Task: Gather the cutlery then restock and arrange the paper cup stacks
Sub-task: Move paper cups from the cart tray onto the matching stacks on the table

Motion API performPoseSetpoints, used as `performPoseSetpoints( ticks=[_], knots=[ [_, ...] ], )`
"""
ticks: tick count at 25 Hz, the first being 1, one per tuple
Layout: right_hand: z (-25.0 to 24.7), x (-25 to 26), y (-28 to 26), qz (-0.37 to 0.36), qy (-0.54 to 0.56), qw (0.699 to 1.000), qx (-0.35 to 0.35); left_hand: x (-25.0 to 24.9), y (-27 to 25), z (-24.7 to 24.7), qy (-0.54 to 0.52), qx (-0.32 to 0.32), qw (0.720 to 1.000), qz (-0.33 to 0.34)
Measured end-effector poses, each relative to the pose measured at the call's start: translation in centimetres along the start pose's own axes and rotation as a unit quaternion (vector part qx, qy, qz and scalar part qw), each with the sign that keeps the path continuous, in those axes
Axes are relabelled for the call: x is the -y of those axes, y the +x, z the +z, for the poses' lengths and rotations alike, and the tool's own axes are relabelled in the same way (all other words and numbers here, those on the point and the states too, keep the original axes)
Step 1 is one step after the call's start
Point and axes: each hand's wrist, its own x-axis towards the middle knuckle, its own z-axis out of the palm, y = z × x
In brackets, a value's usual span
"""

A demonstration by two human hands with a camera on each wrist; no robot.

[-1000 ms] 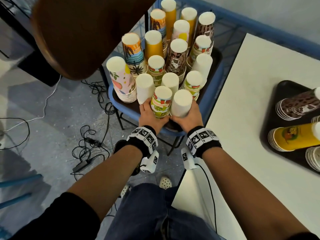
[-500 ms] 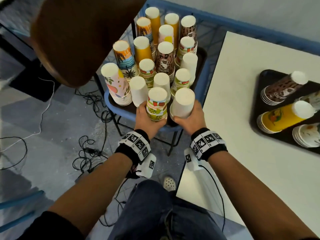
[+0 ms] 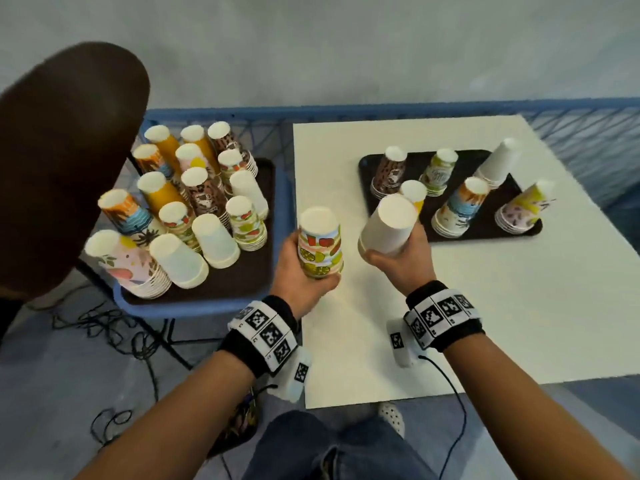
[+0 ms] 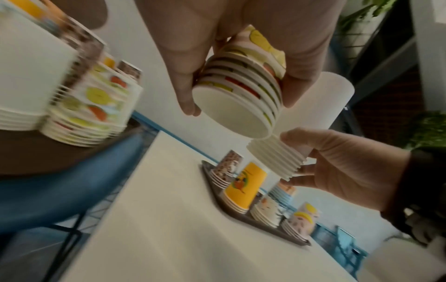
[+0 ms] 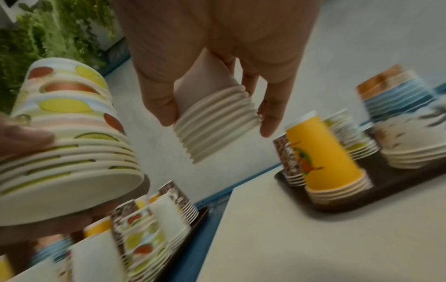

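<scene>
Two dark trays: the left tray (image 3: 242,285) carries fifteen upside-down cup stacks, three of them plain white. The right tray (image 3: 485,237), on the one white counter (image 3: 519,306), carries six stacks, one plain white. Two more stacks are off the trays, one in each of the two hands: a fruit-print stack (image 3: 320,247) in the left hand (image 3: 298,275) and a white stack (image 3: 388,226) in the right hand (image 3: 405,261). That makes twenty-three stacks in all.

Chair tray (image 3: 263,188) of cup stacks left of table (image 3: 519,306); table tray (image 3: 526,233) far right
</scene>
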Motion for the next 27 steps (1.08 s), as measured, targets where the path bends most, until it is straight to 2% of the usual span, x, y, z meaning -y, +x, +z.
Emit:
performPoseSetpoints(
  ticks=[5, 7, 12, 16, 22, 27],
  knots=[
    [-9.2, -3.6, 2.0, 0.011, -0.028, 0.997, -0.071, -3.2, 0.4, 8.8, -0.004, 0.058, 0.998, 0.02],
    [-13.4, -4.9, 3.8, 0.001, -0.029, 0.995, -0.092, -4.6, 1.1, 13.0, -0.007, 0.063, 0.998, 0.026],
    [-23.8, -7.0, 9.5, -0.006, -0.049, 0.993, -0.111, -9.0, 4.4, 21.9, -0.05, 0.027, 0.998, 0.027],
    [-30.0, -8.9, 15.5, 0.0, -0.056, 0.992, -0.114, -12.2, 8.2, 25.8, -0.073, -0.043, 0.996, 0.025],
    [-33.7, -10.6, 24.2, 0.006, -0.074, 0.993, -0.095, -12.8, 15.2, 27.4, -0.046, -0.134, 0.99, 0.008],
    [-33.3, -11.5, 30.6, 0.039, -0.088, 0.994, -0.056, -12.7, 20.4, 28.4, 0.007, -0.134, 0.991, 0.001]
  ],
)
